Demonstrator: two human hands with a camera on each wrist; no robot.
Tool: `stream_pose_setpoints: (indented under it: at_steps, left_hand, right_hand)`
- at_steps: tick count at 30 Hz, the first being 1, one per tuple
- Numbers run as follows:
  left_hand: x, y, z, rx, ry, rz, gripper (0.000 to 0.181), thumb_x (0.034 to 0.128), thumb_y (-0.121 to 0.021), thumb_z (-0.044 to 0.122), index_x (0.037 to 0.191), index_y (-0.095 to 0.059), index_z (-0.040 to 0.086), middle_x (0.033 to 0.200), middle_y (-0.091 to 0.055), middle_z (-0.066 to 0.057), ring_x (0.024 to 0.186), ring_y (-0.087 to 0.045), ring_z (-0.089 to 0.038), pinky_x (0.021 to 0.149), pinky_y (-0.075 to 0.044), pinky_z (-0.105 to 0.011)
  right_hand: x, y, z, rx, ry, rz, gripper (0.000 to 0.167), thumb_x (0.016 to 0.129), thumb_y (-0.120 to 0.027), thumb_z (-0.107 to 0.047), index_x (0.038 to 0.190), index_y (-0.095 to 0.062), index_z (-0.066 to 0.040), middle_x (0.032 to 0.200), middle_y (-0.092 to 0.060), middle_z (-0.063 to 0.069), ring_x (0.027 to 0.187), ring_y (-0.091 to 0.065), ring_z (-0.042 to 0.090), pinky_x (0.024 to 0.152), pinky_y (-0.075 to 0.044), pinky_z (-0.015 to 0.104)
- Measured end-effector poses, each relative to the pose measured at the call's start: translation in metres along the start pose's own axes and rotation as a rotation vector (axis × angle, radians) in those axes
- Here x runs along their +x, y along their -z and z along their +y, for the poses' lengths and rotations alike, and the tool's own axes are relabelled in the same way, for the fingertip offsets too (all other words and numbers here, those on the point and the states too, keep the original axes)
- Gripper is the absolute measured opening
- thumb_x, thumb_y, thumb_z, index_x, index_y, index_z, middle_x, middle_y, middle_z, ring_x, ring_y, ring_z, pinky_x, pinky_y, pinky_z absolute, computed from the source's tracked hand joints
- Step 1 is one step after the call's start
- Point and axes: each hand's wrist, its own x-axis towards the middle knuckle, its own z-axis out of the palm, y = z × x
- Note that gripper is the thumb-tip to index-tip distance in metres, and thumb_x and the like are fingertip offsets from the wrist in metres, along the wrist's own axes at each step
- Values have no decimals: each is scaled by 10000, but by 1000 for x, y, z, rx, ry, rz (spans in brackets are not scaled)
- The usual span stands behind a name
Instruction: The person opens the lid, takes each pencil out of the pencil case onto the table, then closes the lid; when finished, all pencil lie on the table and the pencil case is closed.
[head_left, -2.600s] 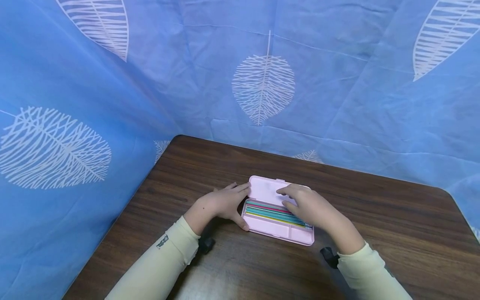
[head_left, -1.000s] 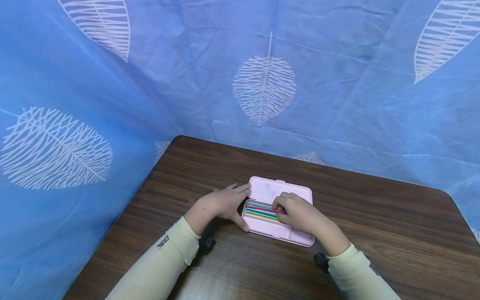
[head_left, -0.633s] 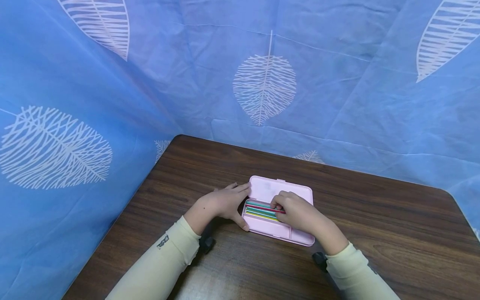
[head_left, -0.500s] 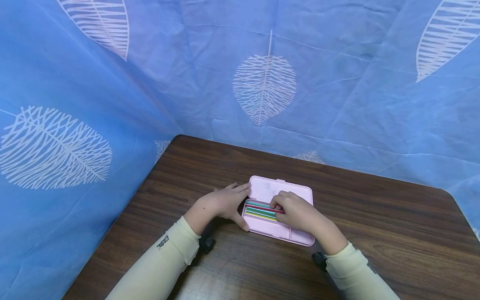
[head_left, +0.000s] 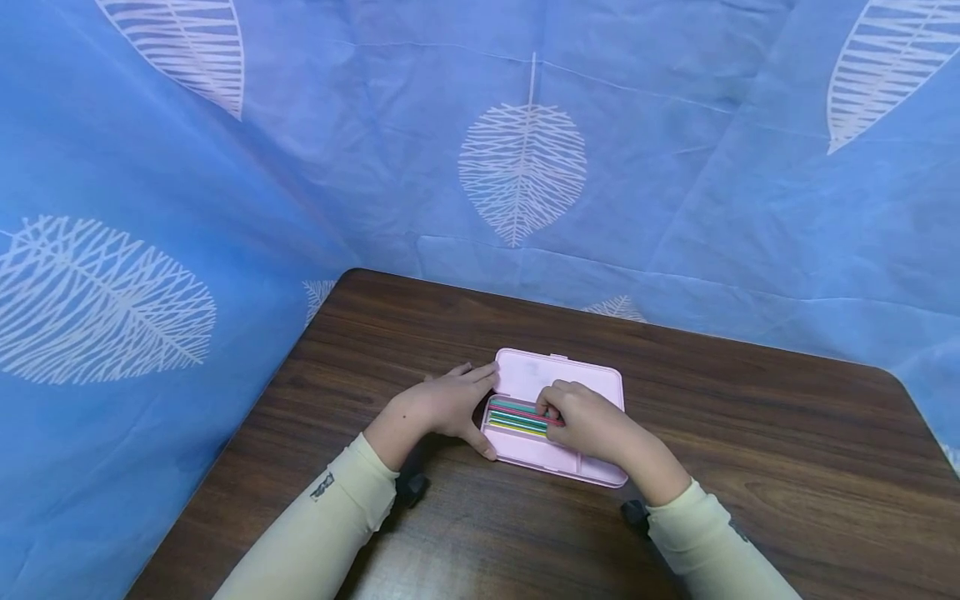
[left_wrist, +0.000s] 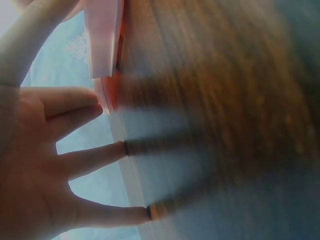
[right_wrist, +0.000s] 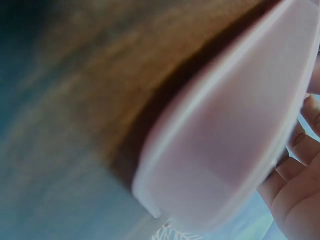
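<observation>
A pink pencil case (head_left: 531, 452) lies with its lid (head_left: 525, 369) laid back on the table. Several thin pencils (head_left: 504, 425), teal, green and yellow among them, fill its rear compartment. My left hand (head_left: 448, 406) rests at the case's left end with fingers spread, the thumb by the front corner and the index finger at the lid's edge. In the left wrist view its fingers (left_wrist: 90, 162) are straight. My right hand (head_left: 592, 421) reaches over the compartment and pinches a red pencil (head_left: 517, 410), hiding the pencils' right ends. The right wrist view shows mostly the case's wall (right_wrist: 215, 140).
The case sits on a dark wooden table (head_left: 420, 325), whose rear edge meets a blue curtain (head_left: 675, 192) with white leaf prints. Another curtain side hangs at the left. The case's front compartment has a small divider near its right end.
My right hand came down from above the case's right side, moved left and took hold of the red pencil; lately it shifts slightly left. My left hand keeps its place.
</observation>
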Motion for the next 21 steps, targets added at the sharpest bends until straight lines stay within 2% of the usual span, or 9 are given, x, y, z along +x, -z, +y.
stream_pose_setpoints:
  at_steps: [11,16,21]
  left_hand:
    - [-2,4,0,1,14,-9,1230,768,-893,662,1718,-263,198,1826,-169,28,1689,-187,-358,1210,-280,-817]
    - [-3,3,1,15,5,-11,1223,774,-889,660,1715,-271,181,1824,-178,24,1683,-208,-363,1200,-299,-817]
    - [-3,3,2,12,4,-3,1206,781,-893,643,1711,-285,175,1823,-184,27,1680,-215,-365,1206,-306,-807]
  right_hand:
    - [0,4,-4,0,-2,-11,130,942,-738,-27,1022,-706,-123,811,-522,-40,768,-457,101,723,-405,279]
    - [0,2,-5,4,-27,-26,138,939,-738,-27,1026,-705,-128,807,-512,-46,757,-454,96,711,-399,272]
    - [1,2,-3,1,-6,-9,160,926,-724,-1,1020,-703,-128,816,-525,-35,754,-452,90,700,-394,264]
